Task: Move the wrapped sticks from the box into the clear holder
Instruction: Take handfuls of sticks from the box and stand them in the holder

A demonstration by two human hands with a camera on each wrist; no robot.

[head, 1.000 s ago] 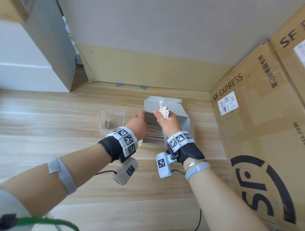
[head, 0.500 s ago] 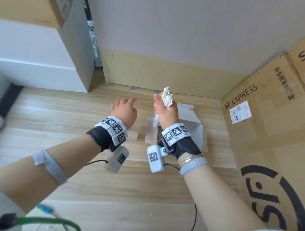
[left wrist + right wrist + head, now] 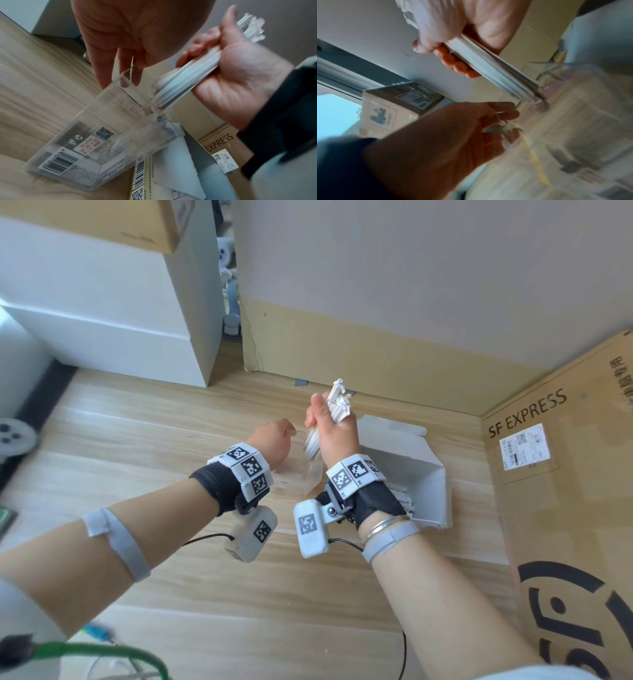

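Note:
My right hand (image 3: 329, 426) grips a bundle of white wrapped sticks (image 3: 339, 402) upright in its fist. Their crumpled tops stick out above the fist. The lower ends (image 3: 185, 79) reach the rim of the clear holder (image 3: 102, 135), which stands on the wood floor with a barcode label at its base. My left hand (image 3: 291, 428) is at the holder's far rim, with thumb and fingers pinching the clear wall (image 3: 501, 121). The open white box (image 3: 411, 460) lies just right of the holder, behind my right wrist. More sticks (image 3: 402, 498) show inside it.
A large SF Express carton (image 3: 565, 474) stands close on the right. A cardboard sheet (image 3: 376, 354) leans on the wall behind. A white cabinet (image 3: 120, 320) is at the back left and a round white object (image 3: 13, 436) at the left edge.
My right hand lifted the bundle out of the white box and carried it left to the holder's mouth. My left hand left the box and moved to the holder's rim.

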